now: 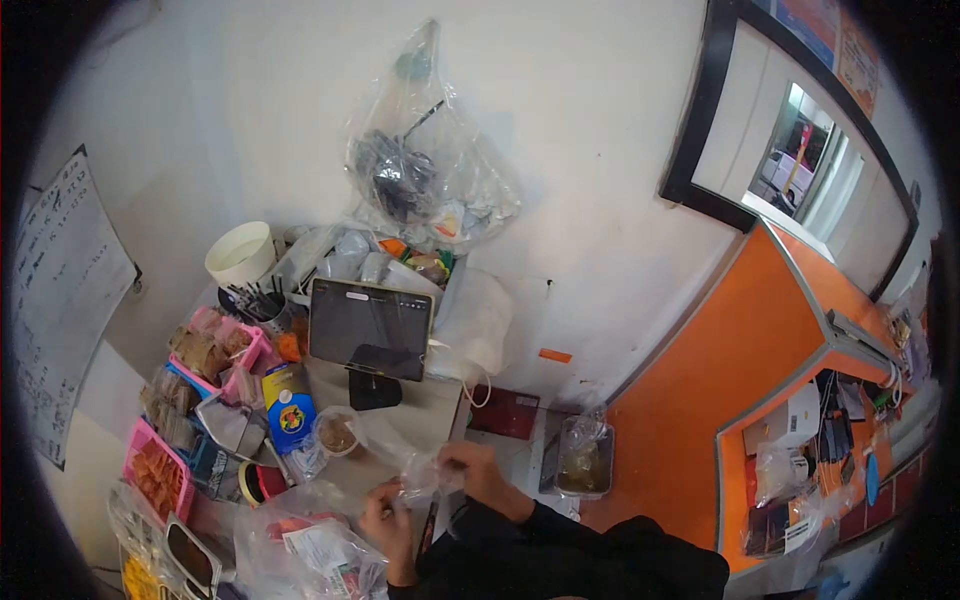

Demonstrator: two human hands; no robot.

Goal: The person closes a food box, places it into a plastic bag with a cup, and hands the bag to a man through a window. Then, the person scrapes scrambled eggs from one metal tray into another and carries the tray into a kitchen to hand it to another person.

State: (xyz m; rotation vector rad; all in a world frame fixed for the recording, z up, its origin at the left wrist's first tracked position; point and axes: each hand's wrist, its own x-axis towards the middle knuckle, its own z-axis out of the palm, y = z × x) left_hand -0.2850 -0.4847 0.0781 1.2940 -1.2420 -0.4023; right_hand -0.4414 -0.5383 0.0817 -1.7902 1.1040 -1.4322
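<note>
both hands pinch a clear plastic bag (415, 468) over the bench's (400, 418) right edge, left hand (387, 515) nearer the viewer, right hand (478, 470) beyond. beside the bag, a round clear tub (337, 432) holds something brown. toward the left edge, a pink basket (158, 472) holds orange pieces; a second pink basket (222, 350) holds brown packets.

Left hand (388, 518) and right hand (482, 474) near each other, fingers curled
</note>
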